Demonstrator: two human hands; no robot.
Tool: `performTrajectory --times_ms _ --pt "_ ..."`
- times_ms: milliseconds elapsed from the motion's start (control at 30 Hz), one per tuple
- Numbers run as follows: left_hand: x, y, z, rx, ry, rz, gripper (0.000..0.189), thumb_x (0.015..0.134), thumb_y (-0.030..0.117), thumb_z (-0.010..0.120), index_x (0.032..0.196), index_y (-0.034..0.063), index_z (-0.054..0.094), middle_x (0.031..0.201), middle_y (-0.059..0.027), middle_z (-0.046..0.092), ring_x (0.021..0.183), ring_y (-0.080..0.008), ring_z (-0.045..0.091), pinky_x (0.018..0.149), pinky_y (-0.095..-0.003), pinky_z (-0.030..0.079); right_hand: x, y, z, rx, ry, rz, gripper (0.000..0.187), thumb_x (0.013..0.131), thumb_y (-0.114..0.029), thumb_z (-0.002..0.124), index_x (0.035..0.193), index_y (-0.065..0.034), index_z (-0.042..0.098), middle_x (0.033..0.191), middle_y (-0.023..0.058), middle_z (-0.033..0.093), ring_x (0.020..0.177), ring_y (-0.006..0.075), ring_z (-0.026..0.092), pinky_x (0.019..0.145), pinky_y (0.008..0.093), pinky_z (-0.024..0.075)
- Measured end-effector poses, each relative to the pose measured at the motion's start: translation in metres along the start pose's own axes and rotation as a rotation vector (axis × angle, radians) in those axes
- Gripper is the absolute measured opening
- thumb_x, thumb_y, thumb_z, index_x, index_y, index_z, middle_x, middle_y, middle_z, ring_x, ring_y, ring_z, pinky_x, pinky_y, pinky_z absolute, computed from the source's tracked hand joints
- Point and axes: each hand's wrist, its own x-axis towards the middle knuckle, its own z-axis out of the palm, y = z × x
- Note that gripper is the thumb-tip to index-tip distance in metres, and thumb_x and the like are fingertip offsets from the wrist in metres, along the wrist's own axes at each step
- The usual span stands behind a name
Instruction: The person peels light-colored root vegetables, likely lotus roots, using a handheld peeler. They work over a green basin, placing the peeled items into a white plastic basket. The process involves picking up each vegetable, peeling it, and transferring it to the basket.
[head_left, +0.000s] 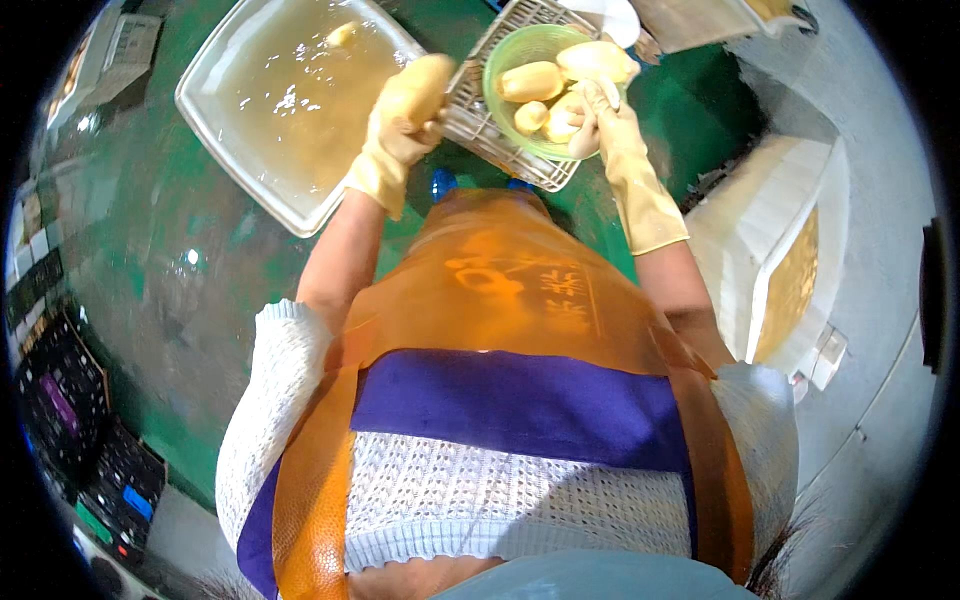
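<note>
Both my hands wear pale yellow rubber gloves. My left hand (405, 124) is closed around a thick, pale yellow root vegetable segment (426, 84), perhaps lotus root, beside the rim of a white tub of cloudy water (259, 196). A similar piece (341, 34) shows at the water's surface. My right hand (596, 112) is at the right edge of a green plastic basket (491, 90), over the pieces inside; whether it grips one or a small tool is unclear. Several pale pieces (531, 81) lie in the basket, which rests on an off-white plastic crate (551, 174).
A large white container (757, 300) with yellowish contents stands at the right, another white container (701, 22) at the top right. Black crates (67, 375) are at the lower left. The green floor (187, 300) looks wet. My blue footwear (443, 184) is close to the crate.
</note>
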Motion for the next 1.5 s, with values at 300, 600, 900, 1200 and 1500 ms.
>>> performTrajectory --times_ms 300,600,900,1200,1500 --pt "-0.006 0.042 -0.168 -0.015 0.781 0.232 0.037 0.099 0.032 0.056 0.127 0.0086 0.055 0.12 -0.0118 0.064 0.103 -0.0296 0.067 0.083 -0.0433 0.058 -0.002 0.056 -0.087 0.082 0.173 0.188 0.056 0.094 -0.04 0.068 0.13 0.0013 0.056 0.109 0.0193 0.069 0.09 0.0271 0.068 0.079 0.0364 0.0542" --pt "0.135 -0.047 0.116 1.859 0.05 0.695 0.074 0.072 0.03 0.085 0.131 -0.0026 0.053 0.13 -0.023 0.059 0.12 -0.0341 0.058 0.1 -0.0405 0.047 0.018 0.082 -0.128 0.211 0.188 0.225 0.059 0.092 -0.042 0.07 0.13 -0.0004 0.055 0.11 0.0201 0.069 0.091 0.0282 0.069 0.078 0.0386 0.0552" --pt "0.236 -0.149 0.148 2.363 -0.039 0.752 0.094 0.066 0.036 0.087 0.143 0.0057 0.043 0.136 -0.0194 0.055 0.125 -0.0364 0.054 0.105 -0.0428 0.042 0.011 0.057 -0.153 0.192 0.125 0.068 0.058 0.096 -0.045 0.063 0.134 -0.0005 0.055 0.111 0.0167 0.069 0.09 0.025 0.068 0.077 0.0356 0.0542" --pt "0.113 -0.148 0.231 1.398 -0.213 0.035 0.077 0.074 0.028 0.084 0.134 -0.0012 0.046 0.116 -0.0151 0.064 0.104 -0.0229 0.063 0.088 -0.0337 0.052 0.024 -0.038 -0.114 -0.418 -0.002 -0.903 0.041 0.099 -0.036 0.061 0.128 -0.0064 0.06 0.093 0.0106 0.07 0.084 0.025 0.067 0.076 0.035 0.0515" --pt "0.045 -0.128 0.207 1.691 -0.42 0.476 0.09 0.062 0.026 0.088 0.136 0.0004 0.043 0.124 -0.025 0.054 0.117 -0.041 0.055 0.101 -0.0454 0.046 0.044 -0.016 -0.073 0.062 -0.316 -0.089 0.031 0.1 -0.026 0.062 0.118 -0.0013 0.066 0.113 0.0034 0.067 0.104 0.0114 0.063 0.088 0.026 0.0526"
